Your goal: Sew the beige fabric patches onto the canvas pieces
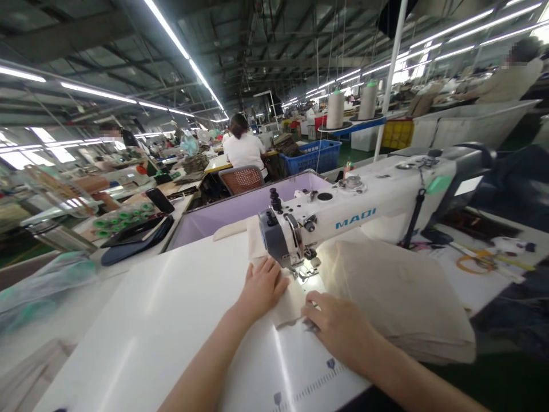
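Observation:
A strip of beige fabric point(288, 304) lies under the needle area of a white sewing machine point(364, 209) marked MAQI. My left hand point(265, 284) rests flat on it, just left of the presser foot point(305, 271), with fingers stretched out. On the near right side of the foot, my right hand point(337, 323) has its fingers bent at the strip's edge. A small dark grey patch shows below those fingertips; its kind is unclear. To the right, a large folded pile of beige fabric point(398, 292) sits beside the machine's needle end.
A lilac-walled bin point(240, 203) stands behind the white table point(171, 326). Thread cones point(335, 109) stand on a rack above. Yellow-orange scissors point(476, 261) lie far right. A person in white point(244, 150) sits ahead, near a blue crate point(313, 157).

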The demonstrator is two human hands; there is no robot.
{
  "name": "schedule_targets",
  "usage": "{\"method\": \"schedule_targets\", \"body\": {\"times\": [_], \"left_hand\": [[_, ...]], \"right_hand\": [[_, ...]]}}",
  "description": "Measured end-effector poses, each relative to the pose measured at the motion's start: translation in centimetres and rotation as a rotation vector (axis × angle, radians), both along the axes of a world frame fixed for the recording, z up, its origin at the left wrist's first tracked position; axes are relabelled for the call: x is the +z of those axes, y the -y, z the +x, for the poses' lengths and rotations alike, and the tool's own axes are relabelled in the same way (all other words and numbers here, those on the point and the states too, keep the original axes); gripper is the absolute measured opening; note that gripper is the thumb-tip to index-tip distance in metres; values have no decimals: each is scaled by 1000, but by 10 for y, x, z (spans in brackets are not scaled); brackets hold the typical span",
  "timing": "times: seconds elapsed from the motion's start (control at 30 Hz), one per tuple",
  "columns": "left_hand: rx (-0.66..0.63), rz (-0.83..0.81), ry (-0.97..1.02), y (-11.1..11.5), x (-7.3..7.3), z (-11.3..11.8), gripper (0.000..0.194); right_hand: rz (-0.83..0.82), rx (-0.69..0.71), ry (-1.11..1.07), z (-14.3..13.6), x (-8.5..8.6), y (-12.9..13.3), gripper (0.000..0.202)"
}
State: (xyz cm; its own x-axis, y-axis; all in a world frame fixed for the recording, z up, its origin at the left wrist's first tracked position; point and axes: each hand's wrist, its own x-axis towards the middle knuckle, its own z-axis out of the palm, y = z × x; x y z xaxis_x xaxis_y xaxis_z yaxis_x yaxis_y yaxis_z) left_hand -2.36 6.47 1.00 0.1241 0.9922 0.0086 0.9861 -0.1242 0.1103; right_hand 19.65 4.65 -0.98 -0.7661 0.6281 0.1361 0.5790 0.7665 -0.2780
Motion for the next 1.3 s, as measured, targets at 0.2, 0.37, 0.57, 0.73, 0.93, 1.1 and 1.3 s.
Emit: {"method": "schedule_targets", "body": {"times": [0.2,0.37,0.57,0.73,0.93,1.1,1.3], "left_hand": [[-66,34,82,-28,-9,-11,26],[-45,48,105,-32,-12,-11,26],[-52,60,130,-31,-14,-13,25],[-53,71,140,-32,-12,-12,23],[-57,75,140,-32,-12,-11,23],[-59,70,124,-34,-14,-14,23],[-45,65,74,-35,-7,-12,20]], "right_hand": [[41,-8,42,-2,3,-9,11],[48,0,46,-3,3,-13,11],[22,-9,68,-3,7,-12,11],[29,-5,62,-2,8,-12,12],[92,52,38,0,-2,-16,11],[100,53,49,-1,-1,-20,8],[102,57,70,-3,8,-24,8]]}}
